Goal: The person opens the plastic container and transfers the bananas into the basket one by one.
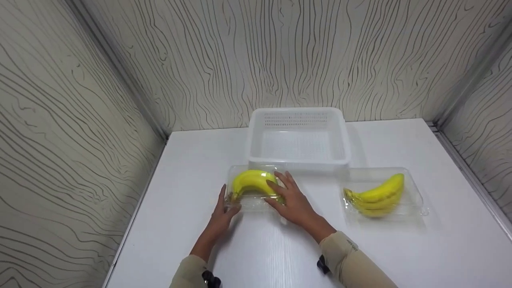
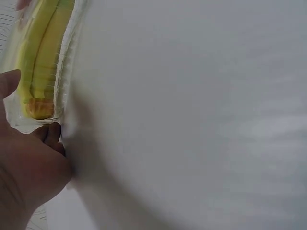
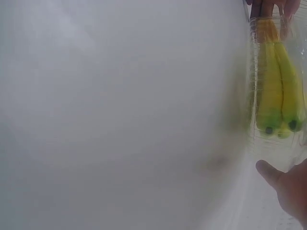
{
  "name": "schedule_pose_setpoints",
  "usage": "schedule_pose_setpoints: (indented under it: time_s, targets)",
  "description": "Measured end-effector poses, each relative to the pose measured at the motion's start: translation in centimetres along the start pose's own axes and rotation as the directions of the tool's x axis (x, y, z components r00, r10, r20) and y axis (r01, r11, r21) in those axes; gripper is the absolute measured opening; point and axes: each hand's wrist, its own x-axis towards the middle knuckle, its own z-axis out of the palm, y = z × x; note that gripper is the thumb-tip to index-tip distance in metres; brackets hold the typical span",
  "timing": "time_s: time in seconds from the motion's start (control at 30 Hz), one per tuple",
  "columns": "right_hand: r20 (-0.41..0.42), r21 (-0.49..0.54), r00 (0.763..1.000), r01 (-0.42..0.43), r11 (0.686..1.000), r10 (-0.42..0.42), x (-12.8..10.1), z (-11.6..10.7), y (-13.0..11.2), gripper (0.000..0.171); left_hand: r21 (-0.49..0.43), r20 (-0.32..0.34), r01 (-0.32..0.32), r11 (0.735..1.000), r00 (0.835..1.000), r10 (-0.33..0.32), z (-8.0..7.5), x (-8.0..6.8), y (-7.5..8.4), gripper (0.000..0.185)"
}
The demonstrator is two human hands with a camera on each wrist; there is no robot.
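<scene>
1. Left hand is touching the left end of the clear banana box, fingers fairly straight, thumb against the box's side.
2. Right hand is lying spread across the box's right end, fingers extended.
3. Box is sitting on the white table, just before the white basket.
4. Second banana pack is lying well apart, rightward.
</scene>
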Motion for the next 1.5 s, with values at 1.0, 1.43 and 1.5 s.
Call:
schedule_pose_setpoints:
  time_s: [1.0,1.43,1.5]
  targets:
    - [-0.023,0.024,1.000,0.003,1.000,-0.003,-1.9,-0.4,-0.2,0.063,-0.060,0.103,-0.009,0.998,0.995,0.015,-0.3,-0.5,0.5,0.087]
    - [0.027,0.008,0.999,0.020,1.000,-0.020,-4.4,0.2,-1.5,0.063,-0.033,0.186,-0.001,0.999,0.982,0.007,-1.7,-3.9,-0.8,0.092]
    - [0.025,0.012,0.999,0.021,1.000,-0.022,-4.8,0.4,-1.6,0.063,-0.029,0.184,-0.005,1.000,0.983,0.010,-1.7,-4.3,-1.1,0.091]
